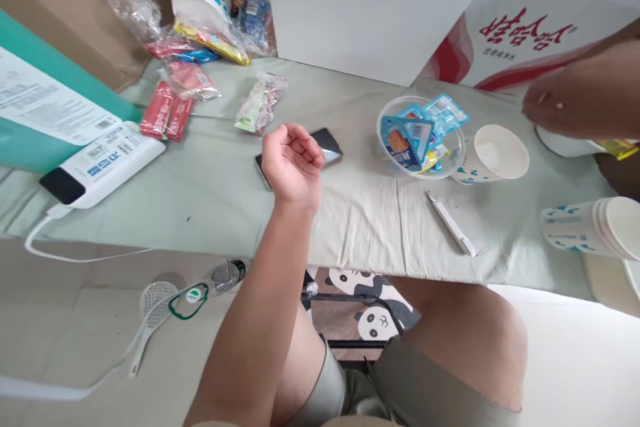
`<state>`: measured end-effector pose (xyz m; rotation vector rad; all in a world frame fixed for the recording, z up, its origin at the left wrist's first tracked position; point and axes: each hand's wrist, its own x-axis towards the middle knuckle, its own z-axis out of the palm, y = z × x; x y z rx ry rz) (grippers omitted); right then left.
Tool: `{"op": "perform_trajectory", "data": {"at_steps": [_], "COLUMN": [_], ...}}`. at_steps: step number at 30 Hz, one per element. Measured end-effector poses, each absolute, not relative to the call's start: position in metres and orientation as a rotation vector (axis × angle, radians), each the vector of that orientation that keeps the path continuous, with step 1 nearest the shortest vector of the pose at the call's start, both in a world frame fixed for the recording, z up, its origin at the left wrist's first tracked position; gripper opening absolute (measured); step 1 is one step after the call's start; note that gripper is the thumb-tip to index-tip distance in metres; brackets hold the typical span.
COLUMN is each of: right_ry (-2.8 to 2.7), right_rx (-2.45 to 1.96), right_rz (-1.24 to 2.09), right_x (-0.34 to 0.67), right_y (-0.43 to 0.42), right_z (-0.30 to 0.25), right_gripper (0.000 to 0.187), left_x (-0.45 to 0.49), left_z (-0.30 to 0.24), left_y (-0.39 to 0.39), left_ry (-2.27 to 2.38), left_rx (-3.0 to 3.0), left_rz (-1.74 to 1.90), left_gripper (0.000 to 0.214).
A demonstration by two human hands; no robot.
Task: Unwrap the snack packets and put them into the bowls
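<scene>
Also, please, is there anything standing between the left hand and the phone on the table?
Nothing visible does: the left hand appears directly over the phone, hiding its middle part. Whether they touch, I cannot tell.

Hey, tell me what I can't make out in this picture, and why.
In the head view:
Phone: its middle is hidden by the left hand; whether they touch, I can't tell.
Limb: blurred and cut off by the right edge; which part, and whose, is unclear.
White container: partly covered by that limb.
Green jug: cut off by the left edge.
</scene>
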<state>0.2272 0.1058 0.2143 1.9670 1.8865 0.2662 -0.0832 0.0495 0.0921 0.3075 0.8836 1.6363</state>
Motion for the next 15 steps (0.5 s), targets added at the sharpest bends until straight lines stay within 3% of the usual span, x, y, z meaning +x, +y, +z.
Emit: {"op": "perform_trajectory", "data": {"at_steps": [3, 5, 7, 9, 15], "right_ry": [2.136, 2.465, 2.677, 2.675, 3.079], "right_rx": [1.868, 1.714, 1.541, 1.501, 1.329], "right_rz": [0.48, 0.254, -0.049, -0.145, -0.776], "right_x": [0.139, 0.07, 0.007, -0.042, -0.092], "right_y": [0.101, 0.109, 0.129, 0.161, 0.257], "right_z": [0.237, 0.225, 0.196, 0.157, 0.049], "right_gripper": [0.013, 0.024, 0.046, 0.07, 0.059], "left_x": [-0.101, -0.109, -0.113, -0.116, -0.132], "left_z": [0.087, 0.082, 0.08, 0.079, 0.087], "left_y": [0.054, 0.055, 0.054, 0.051, 0.042], "left_ry": [0.993, 1.088, 1.161, 1.201, 1.188], "left_rx": [0.209, 0.182, 0.204, 0.292, 0.264], "left_rz": [1.763, 1.874, 1.965, 1.984, 1.937], "left_gripper": [0.038, 0.039, 0.038, 0.037, 0.033]}}
